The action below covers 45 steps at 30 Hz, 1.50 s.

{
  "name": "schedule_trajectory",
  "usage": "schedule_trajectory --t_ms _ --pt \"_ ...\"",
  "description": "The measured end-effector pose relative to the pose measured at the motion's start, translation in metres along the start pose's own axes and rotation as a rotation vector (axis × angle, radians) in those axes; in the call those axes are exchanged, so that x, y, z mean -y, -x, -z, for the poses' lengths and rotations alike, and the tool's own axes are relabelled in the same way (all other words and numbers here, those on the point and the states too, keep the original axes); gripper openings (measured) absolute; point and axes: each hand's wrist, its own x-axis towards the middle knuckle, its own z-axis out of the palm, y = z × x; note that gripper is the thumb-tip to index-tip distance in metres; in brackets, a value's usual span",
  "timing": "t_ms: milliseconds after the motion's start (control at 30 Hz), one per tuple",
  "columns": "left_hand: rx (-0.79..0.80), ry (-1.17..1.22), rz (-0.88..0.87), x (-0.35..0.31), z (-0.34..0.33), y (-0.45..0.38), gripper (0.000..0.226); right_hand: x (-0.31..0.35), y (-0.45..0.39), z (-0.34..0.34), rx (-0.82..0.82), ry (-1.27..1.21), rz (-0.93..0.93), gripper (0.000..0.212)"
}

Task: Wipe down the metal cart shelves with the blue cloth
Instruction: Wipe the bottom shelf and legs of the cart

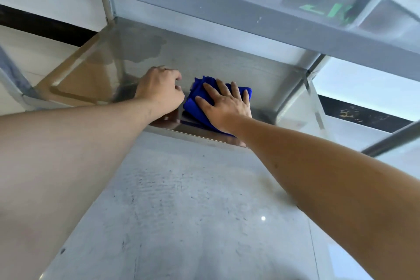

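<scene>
The folded blue cloth (197, 98) lies on the lower metal cart shelf (227, 66), near its front edge. My right hand (223, 104) lies flat on top of the cloth with fingers spread and straight, pressing it onto the shelf. Just left of the cloth, my left hand (159, 91) rests on the shelf's front part with its fingers curled under; I cannot see anything held in it. A wet patch darkens the shelf at the back left.
The upper shelf (227, 7) of the cart overhangs the hands closely from above. Cart posts stand at the back left (109, 7) and at the right (313, 88). A pale tiled floor (193, 211) lies below, between my forearms.
</scene>
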Motion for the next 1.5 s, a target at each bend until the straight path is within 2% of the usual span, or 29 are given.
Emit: schedule_trajectory --t_ms 167,333,467,600,733,933,1067,1167,1300,1500 --pt "0.029 0.061 -0.049 -0.035 -0.024 -0.013 0.029 -0.07 0.013 0.01 -0.02 0.0 -0.194 0.068" --pt "0.15 0.073 -0.102 -0.059 -0.043 -0.014 0.037 -0.125 0.04 0.016 -0.034 0.016 -0.342 0.069" --pt "0.208 0.028 -0.087 -0.076 -0.053 -0.014 0.023 -0.158 0.067 0.023 -0.022 0.042 -0.45 0.071" --pt "0.256 -0.066 -0.07 -0.089 -0.055 -0.015 0.018 -0.167 0.092 0.023 -0.026 0.025 -0.583 0.071" --pt "0.288 -0.086 -0.031 -0.093 -0.054 -0.017 0.012 -0.144 0.108 0.014 -0.051 0.027 -0.641 0.076" --pt "0.399 -0.024 -0.022 -0.079 -0.041 -0.014 0.022 -0.086 0.107 0.005 -0.091 0.011 -0.549 0.076" --pt "0.298 -0.029 -0.031 -0.045 -0.022 -0.008 0.034 -0.041 0.081 0.002 -0.054 0.027 -0.407 0.072" --pt "0.255 -0.052 0.039 -0.007 0.004 -0.008 0.046 -0.014 0.056 0.004 -0.007 0.044 -0.324 0.071" --pt "0.194 -0.074 0.184 0.045 0.04 -0.005 0.047 0.015 0.021 0.008 0.046 0.013 -0.261 0.073" --pt "0.166 -0.184 0.238 0.099 0.096 0.021 0.05 0.059 -0.013 0.002 0.056 0.036 -0.144 0.08"
